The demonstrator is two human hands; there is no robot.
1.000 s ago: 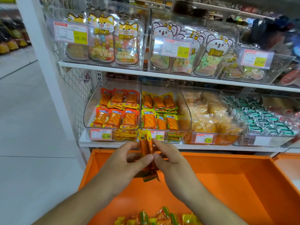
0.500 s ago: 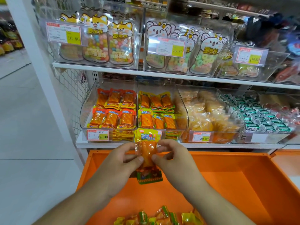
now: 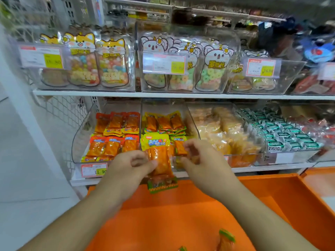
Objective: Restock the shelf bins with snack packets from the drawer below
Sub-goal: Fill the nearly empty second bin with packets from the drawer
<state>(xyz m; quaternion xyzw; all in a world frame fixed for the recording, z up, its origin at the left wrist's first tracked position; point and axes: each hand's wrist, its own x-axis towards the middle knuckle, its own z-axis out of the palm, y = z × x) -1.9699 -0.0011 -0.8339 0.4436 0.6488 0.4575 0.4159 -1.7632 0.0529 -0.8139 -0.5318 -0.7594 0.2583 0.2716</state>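
We see the orange drawer (image 3: pixel 199 214) open under the shelf bins (image 3: pixel 164 127). Our left hand (image 3: pixel 126 171) pinches a yellow snack packet (image 3: pixel 159 160) upright before the middle bin; our right hand (image 3: pixel 199 160), blurred, hovers beside it, fingers loosely curled.

Two bare forearms reach up from the bottom edge, no sleeves in sight. Left hand (image 3: pixel 129 167) and right hand (image 3: pixel 201 161) are both bare, with no gloves, rings or watch showing. Fingers (image 3: pixel 188 145) short, slightly motion-blurred.
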